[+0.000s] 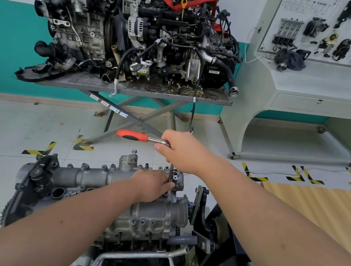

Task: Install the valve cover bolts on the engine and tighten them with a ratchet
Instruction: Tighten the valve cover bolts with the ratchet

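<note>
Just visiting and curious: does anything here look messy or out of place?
Yes. Loose clips and grime litter the metal table under the big engines, a torn black cover droops off its left edge, and a hose dangles over the front.

Both bare forearms reaching from the lower edge toward frame centre, left from the lower left, right from the lower right. Right hand raised higher, just above centre, knuckles up, fingers curled over the ratchet head, orange handle sticking out leftward. Left hand lower, slightly below centre, back of hand up, wrist straight, fingers apparently pinching the extension shaft hanging below the right fist; fingertips mostly hidden.
</note>
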Demonstrator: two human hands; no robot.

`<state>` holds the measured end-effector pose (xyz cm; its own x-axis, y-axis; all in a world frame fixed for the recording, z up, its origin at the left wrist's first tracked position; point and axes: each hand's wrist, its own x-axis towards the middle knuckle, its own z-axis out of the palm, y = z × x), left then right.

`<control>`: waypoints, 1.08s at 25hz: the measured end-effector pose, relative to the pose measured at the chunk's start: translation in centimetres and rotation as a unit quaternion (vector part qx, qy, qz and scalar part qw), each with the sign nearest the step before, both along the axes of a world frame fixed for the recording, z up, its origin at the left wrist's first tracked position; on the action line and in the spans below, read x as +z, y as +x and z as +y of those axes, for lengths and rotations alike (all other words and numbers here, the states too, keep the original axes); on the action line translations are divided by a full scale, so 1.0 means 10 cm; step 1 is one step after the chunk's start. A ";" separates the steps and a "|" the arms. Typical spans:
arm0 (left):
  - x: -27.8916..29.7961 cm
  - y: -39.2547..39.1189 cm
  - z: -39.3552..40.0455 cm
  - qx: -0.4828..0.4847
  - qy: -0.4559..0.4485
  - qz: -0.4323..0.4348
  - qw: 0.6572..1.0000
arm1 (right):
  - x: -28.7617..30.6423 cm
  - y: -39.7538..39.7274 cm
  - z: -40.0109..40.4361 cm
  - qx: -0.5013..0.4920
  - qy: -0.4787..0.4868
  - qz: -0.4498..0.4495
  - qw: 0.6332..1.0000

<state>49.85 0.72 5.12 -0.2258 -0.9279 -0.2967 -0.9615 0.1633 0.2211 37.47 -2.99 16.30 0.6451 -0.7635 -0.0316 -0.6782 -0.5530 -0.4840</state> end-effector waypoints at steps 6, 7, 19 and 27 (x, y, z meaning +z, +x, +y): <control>0.00 0.00 -0.01 0.003 0.022 -0.003 1.000 | -0.01 -0.02 0.02 0.004 0.000 -0.003 1.000; 0.00 0.00 -0.01 0.005 0.026 -0.002 1.000 | -0.01 -0.02 0.02 0.007 -0.004 -0.001 1.000; -0.04 0.02 -0.06 -0.016 0.025 -0.027 0.999 | -0.04 0.01 0.00 0.017 -0.038 0.011 0.999; -0.07 0.05 -0.09 -0.026 0.018 -0.010 0.999 | 0.06 0.02 -0.05 -0.158 0.210 -0.088 0.961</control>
<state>50.37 -0.18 4.45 -0.2667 -0.9039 -0.3345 -0.9564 0.2052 0.2080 37.70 -3.53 16.90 0.4065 -0.8659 -0.2914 -0.6677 -0.0639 -0.7417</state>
